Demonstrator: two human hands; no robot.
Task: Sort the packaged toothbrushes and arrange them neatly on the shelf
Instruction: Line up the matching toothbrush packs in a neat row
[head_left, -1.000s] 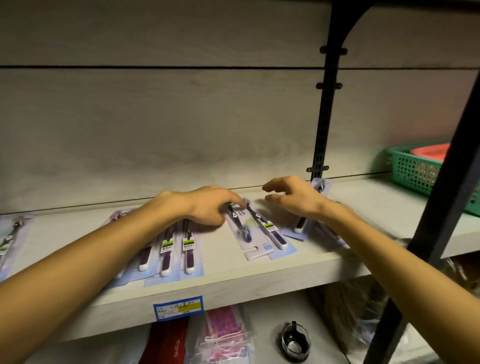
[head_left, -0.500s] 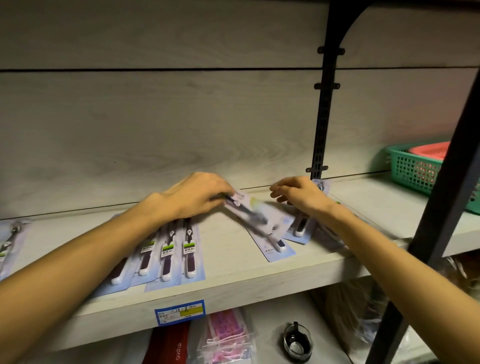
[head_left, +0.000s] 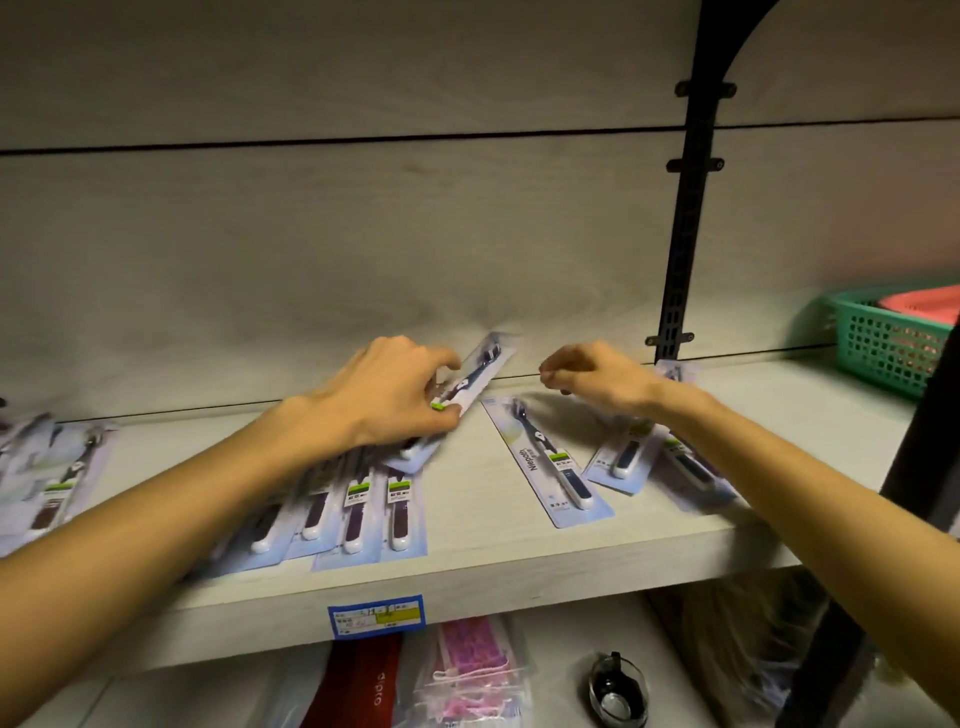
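The left hand (head_left: 395, 395) grips a packaged toothbrush (head_left: 470, 387), thumb and fingers pinching the card near its green label. The pack is tilted, its brush end pointing up and to the right toward the back wall, its lower end over the tops of the row of packs (head_left: 363, 499) lying side by side on the shelf (head_left: 467, 561) beneath that hand. That row holds dark purple-handled brushes, handles toward the shelf's front edge.

The right hand (head_left: 597, 376) hangs just above the shelf, to the right of the held pack and apart from it, fingers curled loosely; it holds nothing that can be seen. Directly below and in front of it lies a single pack marked "Niepoth" (head_left: 550, 462), flat on the shelf, slanted with its brush end toward the back. Further right, partly under the right forearm, lie more packs (head_left: 628, 457) overlapping one another at angles.

At the far left edge another loose cluster of packs (head_left: 52, 478) rests on the shelf. A blue and yellow price tag (head_left: 375, 616) is stuck on the shelf's front lip. A green basket (head_left: 883, 348) stands at the far right, beyond a black upright (head_left: 680, 249).
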